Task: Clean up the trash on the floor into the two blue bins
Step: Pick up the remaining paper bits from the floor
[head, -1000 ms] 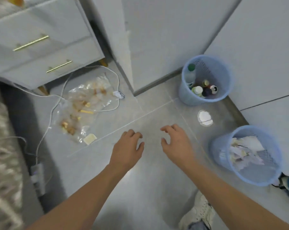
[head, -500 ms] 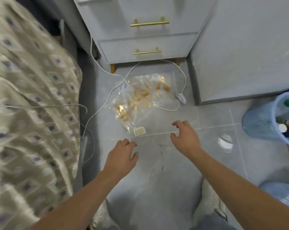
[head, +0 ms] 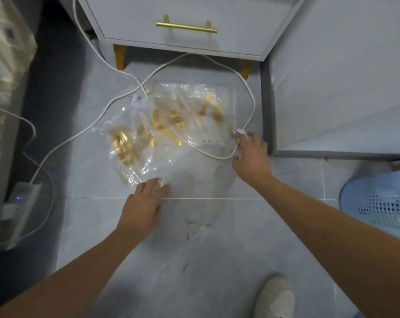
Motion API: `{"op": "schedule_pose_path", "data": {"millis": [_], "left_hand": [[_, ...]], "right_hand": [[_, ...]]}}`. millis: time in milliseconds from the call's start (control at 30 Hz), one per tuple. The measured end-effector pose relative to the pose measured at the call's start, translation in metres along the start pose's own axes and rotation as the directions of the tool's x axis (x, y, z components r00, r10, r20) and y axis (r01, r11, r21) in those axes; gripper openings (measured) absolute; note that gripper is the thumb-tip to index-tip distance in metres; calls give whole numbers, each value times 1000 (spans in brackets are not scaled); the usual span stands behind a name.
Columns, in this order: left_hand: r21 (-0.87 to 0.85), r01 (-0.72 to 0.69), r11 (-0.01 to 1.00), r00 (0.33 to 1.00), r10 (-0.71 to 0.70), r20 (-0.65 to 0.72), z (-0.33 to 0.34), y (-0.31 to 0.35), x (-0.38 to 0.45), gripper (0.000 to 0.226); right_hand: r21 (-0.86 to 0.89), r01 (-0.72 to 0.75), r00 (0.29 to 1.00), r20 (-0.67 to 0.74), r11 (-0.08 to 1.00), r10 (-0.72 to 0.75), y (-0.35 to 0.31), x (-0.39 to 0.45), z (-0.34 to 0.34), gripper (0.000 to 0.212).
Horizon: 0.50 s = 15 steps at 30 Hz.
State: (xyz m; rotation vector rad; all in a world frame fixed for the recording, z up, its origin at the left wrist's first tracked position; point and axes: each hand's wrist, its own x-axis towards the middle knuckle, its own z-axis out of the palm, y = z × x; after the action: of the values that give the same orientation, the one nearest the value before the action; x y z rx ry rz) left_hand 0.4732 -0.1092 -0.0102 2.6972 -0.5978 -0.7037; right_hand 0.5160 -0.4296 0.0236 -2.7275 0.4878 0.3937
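Observation:
A crumpled clear plastic bag with gold metal pieces inside lies flat on the grey tile floor below a nightstand. My left hand rests on the bag's near corner, fingers spread over a small pale tag. My right hand reaches the bag's right edge, fingers apart, touching the white cable and its small plug end. Neither hand has a closed grip that I can see. One blue mesh bin shows at the right edge; the other bin is out of view.
A grey nightstand with a gold handle and gold legs stands above the bag. White cables loop over the bag and run to a power strip at the left. Patterned bedding fills the left edge. My shoe stands at the bottom.
The view has swung left from the bins and moved closer to the floor. Both hands have reached forward onto the plastic bag, left to its near corner, right to its right edge.

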Motion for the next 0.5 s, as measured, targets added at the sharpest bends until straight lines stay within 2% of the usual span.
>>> {"op": "schedule_pose_path", "data": {"millis": [67,133,200,233,300,367,433,500], "left_hand": [[26,-12,1000,1000,12,7,7,-2,5,62],[44,24,999,999,-26,41,10,-5,8,74],[34,67,997,996,-69,64,10,-5,7,77],[18,79,997,996,-80,49,10,-5,7,69],[-96,123,988,992,-122,22,7,0,6,39],[-124,128,984,992,-129,2,4,0,7,19],[-126,134,983,991,-133,15,1,-4,6,16],[-97,90,991,996,-90,2,0,-11,2,24]], "right_hand": [[-32,2,1000,0,1000,-2,2,18,3,68],[-67,-2,999,35,998,4,2,31,6,70],[-93,1,997,81,996,6,4,38,11,63],[-108,12,995,95,994,-2,6,39,14,56],[-136,31,997,76,990,-20,8,38,20,39],[-128,18,999,47,992,-12,11,35,25,31],[-96,17,1000,20,995,-16,13,29,28,28],[-58,26,1000,-16,998,-27,14,19,28,29]]}}
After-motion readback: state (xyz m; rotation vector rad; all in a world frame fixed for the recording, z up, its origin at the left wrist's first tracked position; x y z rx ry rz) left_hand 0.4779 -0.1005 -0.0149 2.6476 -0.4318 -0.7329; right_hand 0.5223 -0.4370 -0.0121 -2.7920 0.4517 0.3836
